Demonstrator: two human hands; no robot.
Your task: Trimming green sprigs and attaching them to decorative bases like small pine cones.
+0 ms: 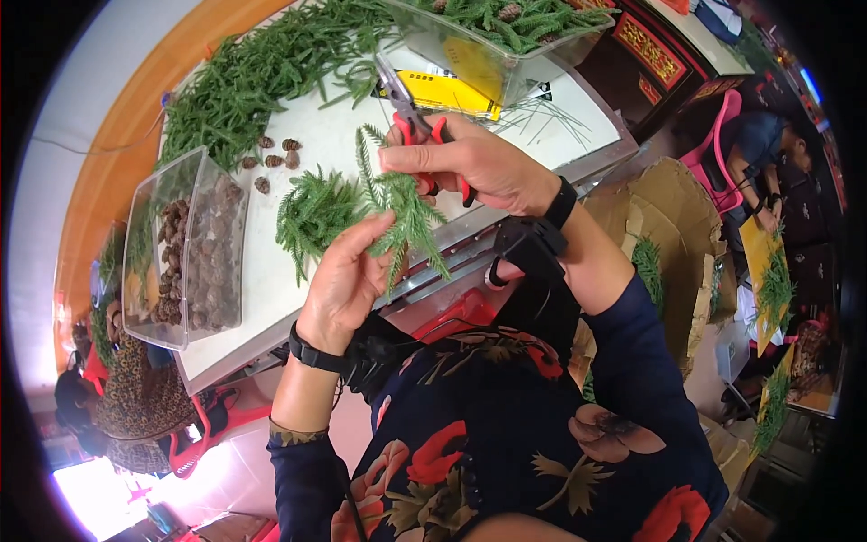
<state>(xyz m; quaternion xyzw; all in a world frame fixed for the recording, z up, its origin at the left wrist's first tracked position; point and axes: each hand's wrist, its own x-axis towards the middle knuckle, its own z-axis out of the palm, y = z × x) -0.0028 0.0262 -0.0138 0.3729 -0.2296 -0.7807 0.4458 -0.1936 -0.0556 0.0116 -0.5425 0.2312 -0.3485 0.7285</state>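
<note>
Between my two hands is a green artificial pine sprig (411, 212). My left hand (348, 271) pinches its lower part between thumb and fingers. My right hand (497, 167) is closed around red-handled pliers (406, 104), jaws pointing up and away toward the far side of the table. Its thumb lies against the top of the sprig; whether it grips the sprig too, I cannot tell. Just left of the sprig, a small heap of pine sprigs (312, 217) rests on the white table (302, 131). Several small pinecones (274, 161) lie loose beyond that heap.
A clear bin (188, 262) of pinecones stands at the table's left. Pine sprigs (235, 86) pile along the far edge, beside another clear bin (524, 77). A yellow package (442, 95) and thin green wires (551, 117) lie nearby. Right are a cardboard box (673, 208) and a seated person (759, 144).
</note>
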